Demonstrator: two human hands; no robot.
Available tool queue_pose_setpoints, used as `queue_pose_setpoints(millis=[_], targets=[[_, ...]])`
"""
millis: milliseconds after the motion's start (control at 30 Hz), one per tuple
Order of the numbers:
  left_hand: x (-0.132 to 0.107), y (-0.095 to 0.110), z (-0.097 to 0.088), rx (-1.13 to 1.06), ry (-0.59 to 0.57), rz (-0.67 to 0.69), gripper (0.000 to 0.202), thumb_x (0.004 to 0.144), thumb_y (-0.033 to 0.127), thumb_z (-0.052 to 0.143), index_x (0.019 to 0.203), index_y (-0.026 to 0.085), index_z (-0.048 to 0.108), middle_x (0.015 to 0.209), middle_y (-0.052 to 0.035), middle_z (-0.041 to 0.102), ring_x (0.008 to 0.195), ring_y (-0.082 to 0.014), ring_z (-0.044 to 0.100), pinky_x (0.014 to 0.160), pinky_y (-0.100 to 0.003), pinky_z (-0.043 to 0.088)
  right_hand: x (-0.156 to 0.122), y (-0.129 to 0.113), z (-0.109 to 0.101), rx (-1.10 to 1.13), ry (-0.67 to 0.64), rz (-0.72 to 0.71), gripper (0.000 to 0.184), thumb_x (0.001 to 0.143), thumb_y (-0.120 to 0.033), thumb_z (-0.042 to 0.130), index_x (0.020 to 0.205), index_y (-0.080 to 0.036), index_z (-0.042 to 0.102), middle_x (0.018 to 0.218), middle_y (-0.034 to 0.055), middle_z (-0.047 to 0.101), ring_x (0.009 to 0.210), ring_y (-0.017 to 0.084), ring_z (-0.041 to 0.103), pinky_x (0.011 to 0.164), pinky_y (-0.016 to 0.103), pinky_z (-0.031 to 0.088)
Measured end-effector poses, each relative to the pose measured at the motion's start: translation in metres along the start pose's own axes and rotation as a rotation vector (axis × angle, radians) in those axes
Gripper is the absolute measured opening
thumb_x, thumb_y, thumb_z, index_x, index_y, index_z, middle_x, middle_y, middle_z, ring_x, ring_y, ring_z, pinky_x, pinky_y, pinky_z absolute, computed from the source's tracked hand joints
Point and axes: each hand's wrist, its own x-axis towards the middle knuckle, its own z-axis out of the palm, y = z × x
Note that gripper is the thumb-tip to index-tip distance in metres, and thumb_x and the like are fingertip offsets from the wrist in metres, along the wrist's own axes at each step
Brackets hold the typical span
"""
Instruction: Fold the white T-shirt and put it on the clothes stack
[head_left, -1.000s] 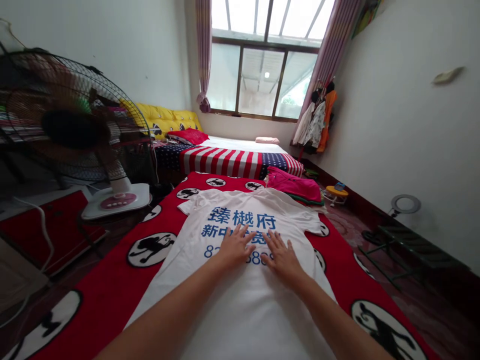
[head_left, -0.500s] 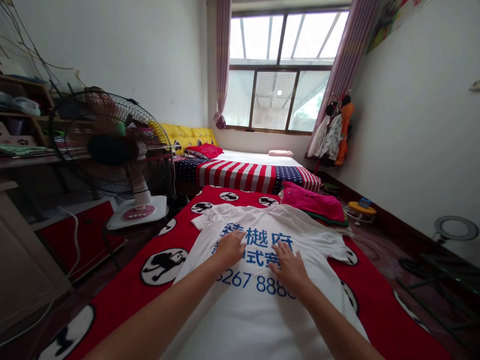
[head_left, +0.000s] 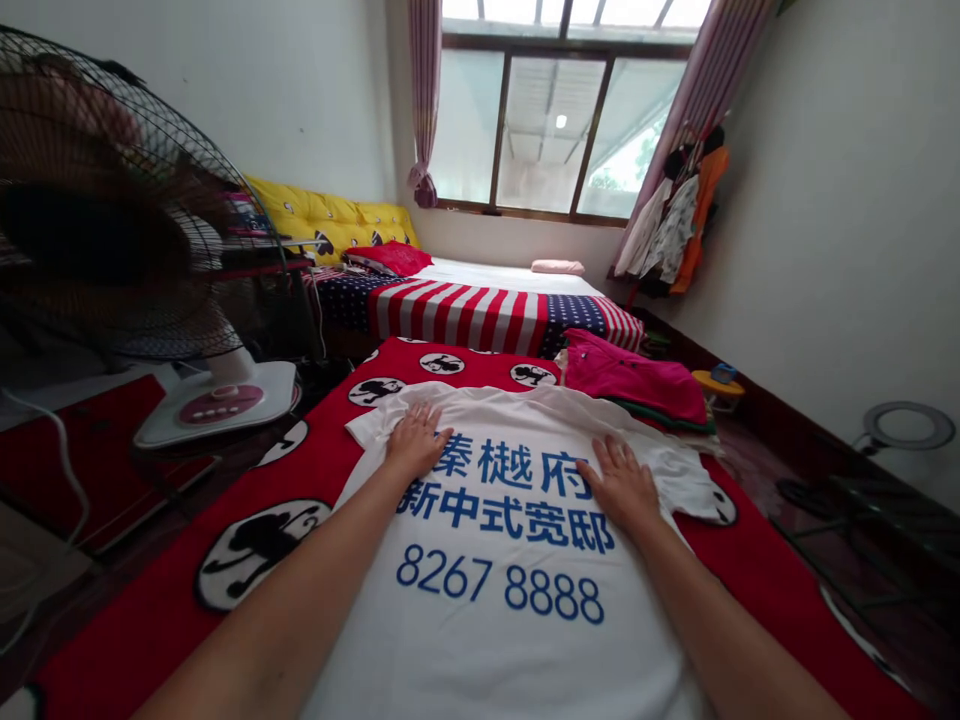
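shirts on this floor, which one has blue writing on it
The white T-shirt, printed with blue characters and 8267 8888; the folded pink shirt beyond it shows no print.

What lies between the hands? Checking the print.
Blue Chinese lettering on the white T-shirt lies between left hand and right hand, in the head view.

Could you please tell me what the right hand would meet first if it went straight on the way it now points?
Sliding over the white T-shirt it rests on, the right hand would probably meet the folded pink garment just past the shirt's edge, though depth is hard to judge here.
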Motion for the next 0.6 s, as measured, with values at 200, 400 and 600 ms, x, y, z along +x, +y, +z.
queue_pose_setpoints(millis=[200,400,600], targets=[[-0.001,0.002,0.002,0.013,0.029,-0.009,0.062,0.093,0.052,0.027,0.144,0.019,0.036,0.154,-0.0072,0.028,0.142,-0.0259,0.019,0.114,-0.043,0.018,0.001,0.001,-0.002,-0.032,-0.004,-0.003,0.068,0.092,-0.06,0.018,0.149,-0.023,0.022,0.157,0.0005,0.012,0.144,0.026,0.011,0.111,0.053,0.019],[-0.004,0.004,0.001,-0.011,0.047,-0.005,0.06,0.093,0.05,0.031,0.143,0.017,0.038,0.153,-0.0096,0.03,0.142,-0.0278,0.021,0.114,-0.044,0.02,-0.023,-0.055,-0.031,-0.122,-0.03,0.011,0.065,0.092,-0.05,0.03,0.147,-0.016,0.03,0.156,0.0099,0.018,0.144,0.031,0.006,0.11,0.061,0.002],[-0.005,0.004,-0.009,-0.065,0.012,0.037,0.053,0.092,0.043,0.045,0.137,0.016,0.045,0.15,-0.0131,0.035,0.14,-0.0282,0.026,0.113,-0.043,0.024,-0.08,-0.118,-0.012,0.109,-0.032,-0.36,0.062,0.091,-0.062,0.021,0.148,-0.036,0.022,0.157,-0.0018,0.012,0.145,0.024,0.005,0.113,0.053,0.008]])
